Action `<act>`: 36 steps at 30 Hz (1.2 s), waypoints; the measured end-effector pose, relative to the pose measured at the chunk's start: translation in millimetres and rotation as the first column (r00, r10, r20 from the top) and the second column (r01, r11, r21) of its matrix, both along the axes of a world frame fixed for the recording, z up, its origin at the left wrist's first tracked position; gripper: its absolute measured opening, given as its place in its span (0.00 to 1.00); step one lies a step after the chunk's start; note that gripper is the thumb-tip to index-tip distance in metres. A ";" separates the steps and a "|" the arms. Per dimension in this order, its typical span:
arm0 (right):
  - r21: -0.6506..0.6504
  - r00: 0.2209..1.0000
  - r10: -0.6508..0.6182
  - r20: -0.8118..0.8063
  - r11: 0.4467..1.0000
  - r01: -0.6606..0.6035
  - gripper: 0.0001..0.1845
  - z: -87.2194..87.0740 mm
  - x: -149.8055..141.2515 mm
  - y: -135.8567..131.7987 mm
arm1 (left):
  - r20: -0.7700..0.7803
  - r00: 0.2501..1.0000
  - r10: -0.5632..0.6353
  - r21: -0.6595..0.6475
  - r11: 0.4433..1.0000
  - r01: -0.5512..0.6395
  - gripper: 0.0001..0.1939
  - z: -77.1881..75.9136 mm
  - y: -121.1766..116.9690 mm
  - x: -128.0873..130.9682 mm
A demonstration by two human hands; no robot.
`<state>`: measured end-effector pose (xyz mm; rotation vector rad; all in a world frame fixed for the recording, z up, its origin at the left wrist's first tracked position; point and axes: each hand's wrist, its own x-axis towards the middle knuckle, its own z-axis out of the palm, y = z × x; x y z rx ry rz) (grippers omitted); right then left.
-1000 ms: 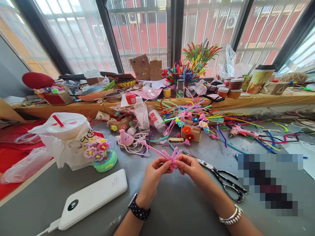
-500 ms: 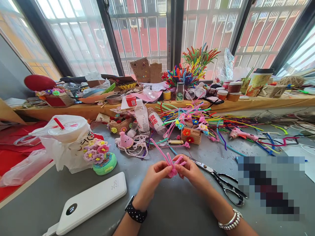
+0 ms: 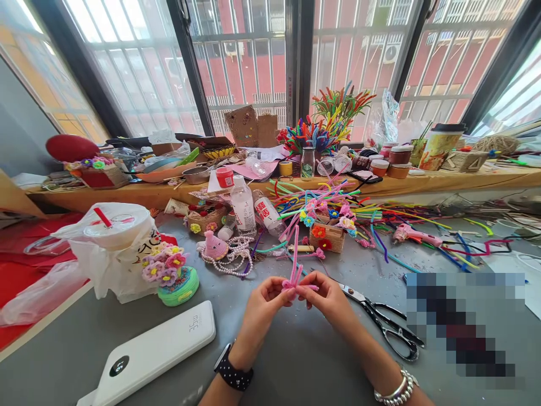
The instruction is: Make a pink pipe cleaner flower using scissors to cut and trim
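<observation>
Between my two hands is a bent pink pipe cleaner (image 3: 296, 260), its looped part pinched low and one long end sticking up. My left hand (image 3: 270, 299), with a dotted watch strap at the wrist, grips it from the left with thumb and forefinger. From the other side my right hand (image 3: 323, 293) pinches a short end that points right; a silver bracelet is on that wrist. The fingertips nearly meet, so part of the shape is hidden. Right of my right hand lie black-handled scissors (image 3: 380, 321) on the grey table (image 3: 291, 361).
At left are a white power bank (image 3: 156, 352), a bagged drink cup (image 3: 116, 242) and a green-based flower ornament (image 3: 180, 286). Beyond my hands lie a pearl string (image 3: 232, 262), a small flower basket (image 3: 332, 237) and many loose pipe cleaners. A pink glue gun (image 3: 416, 235) rests at right.
The pink pipe cleaner has turned in my fingers: its long end leaned left and now stands nearly upright. Both hands still pinch it at about the same place.
</observation>
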<state>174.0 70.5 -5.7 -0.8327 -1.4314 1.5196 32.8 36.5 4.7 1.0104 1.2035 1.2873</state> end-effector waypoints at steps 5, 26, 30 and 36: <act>0.062 0.998 -0.016 0.053 0.998 0.013 0.16 4.0 3.3 0.0 | -0.061 0.998 -0.003 -0.006 1.000 0.003 0.11 2.5 -0.4 -0.3; -0.205 0.992 0.129 0.016 0.971 -0.123 0.14 0.8 14.0 13.1 | 0.075 0.997 -0.020 -0.101 0.995 0.028 0.11 8.5 -4.3 3.6; -0.064 0.971 0.230 0.066 0.972 -0.226 0.17 6.9 18.9 13.4 | 0.098 0.995 0.034 -0.111 0.994 -0.023 0.12 8.0 -2.9 2.1; -0.012 0.989 0.125 0.073 0.992 -0.124 0.13 6.2 16.3 11.5 | 0.077 0.997 -0.023 -0.120 0.992 0.032 0.13 2.5 -0.6 1.1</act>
